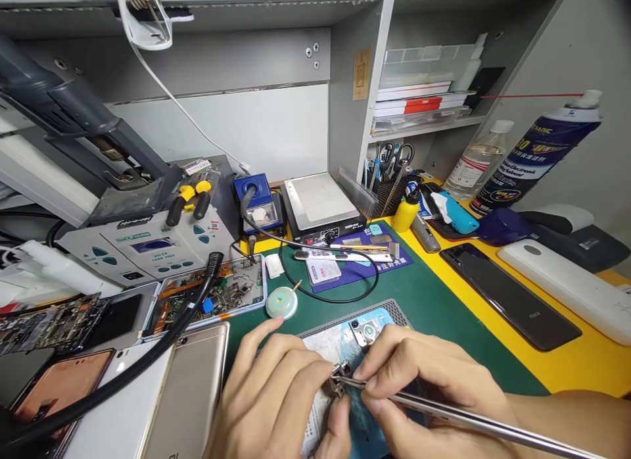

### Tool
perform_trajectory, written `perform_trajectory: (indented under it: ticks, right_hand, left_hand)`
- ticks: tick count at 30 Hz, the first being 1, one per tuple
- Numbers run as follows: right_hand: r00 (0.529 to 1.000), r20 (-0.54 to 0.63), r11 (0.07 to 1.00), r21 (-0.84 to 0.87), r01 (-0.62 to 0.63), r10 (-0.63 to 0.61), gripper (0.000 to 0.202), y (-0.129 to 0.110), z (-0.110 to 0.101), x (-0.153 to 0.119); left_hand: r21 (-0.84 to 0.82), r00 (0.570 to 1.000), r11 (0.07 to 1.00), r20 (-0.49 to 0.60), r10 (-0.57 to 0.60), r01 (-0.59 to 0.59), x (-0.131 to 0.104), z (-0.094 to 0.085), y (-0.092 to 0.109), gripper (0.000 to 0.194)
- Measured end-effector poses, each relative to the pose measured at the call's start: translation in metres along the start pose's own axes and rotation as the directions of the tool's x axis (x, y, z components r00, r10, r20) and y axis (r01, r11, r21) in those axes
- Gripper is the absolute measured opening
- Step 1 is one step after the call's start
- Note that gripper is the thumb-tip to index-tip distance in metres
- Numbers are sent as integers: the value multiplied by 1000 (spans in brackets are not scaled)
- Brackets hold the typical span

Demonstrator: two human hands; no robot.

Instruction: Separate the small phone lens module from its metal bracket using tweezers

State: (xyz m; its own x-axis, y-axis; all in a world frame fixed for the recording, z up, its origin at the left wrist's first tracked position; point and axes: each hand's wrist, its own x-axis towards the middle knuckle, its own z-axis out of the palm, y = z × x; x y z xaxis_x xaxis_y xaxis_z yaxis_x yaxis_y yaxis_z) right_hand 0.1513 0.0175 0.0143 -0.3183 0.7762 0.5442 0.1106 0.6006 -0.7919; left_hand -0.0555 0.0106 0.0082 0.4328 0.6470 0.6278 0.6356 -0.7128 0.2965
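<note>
The small metal part (340, 375) is at the near middle of the desk (611, 373), raised over a blue panel (365, 429). Taking the part as the clock's centre, with twelve toward the back wall, I record the following.

At eight to nine o'clock, the left hand (276, 396) pinches the part between thumb and fingers, with little gap. At three o'clock, the right hand (424, 386) has its fingers closed narrowly around a slim metal tool (448, 416), gripped near its tip. The tip meets the part; whether it presses, scrapes or grips there, I cannot tell.

In my judgement, the step in hand is fine tip work on the part. The next move appears to call for a firm left pinch and small, controlled strokes, since a slip could reach the left fingers.

Further out, a camera-like block (367, 331) lies at one o'clock on the panel. On the green mat (428, 281), a round dish (282, 302) sits at eleven. Beyond are a tray of boards (236, 293) at ten, a dark phone (510, 294) at two and a heating plate (323, 199) at twelve.
</note>
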Motion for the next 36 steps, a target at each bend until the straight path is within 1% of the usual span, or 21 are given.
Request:
perform_trajectory:
  ticks: [5, 12, 20, 30, 35, 36]
  right_hand:
    - [998, 7, 998, -21, -55, 55, 29, 2, 0, -3]
    - [999, 21, 999, -23, -40, 40, 31, 4, 0, -1]
    - [998, 53, 999, -27, -40, 42, 32, 3, -1, -2]
    - [1000, 27, 1000, -16, -2, 2, 30, 2, 0, -1]
    - [1000, -11, 999, -32, 3, -4, 29, 3, 0, 2]
    - [1000, -7, 999, -24, -27, 26, 29, 3, 0, 2]
  left_hand:
    - [-1, 1000, 1000, -10, -16, 16, -1, 0, 0, 22]
    - [-2, 1000, 1000, 3, -18, 18, 0, -2, 0, 22]
    - [-11, 999, 999, -9, -33, 33, 1, 0, -1, 22]
    - [-8, 999, 1000, -19, -28, 28, 1, 0, -1, 22]
    - [6, 1000, 1000, -10, -19, 19, 2, -2, -2, 23]
    - [7, 1000, 1000, -13, -18, 18, 2, -2, -2, 23]
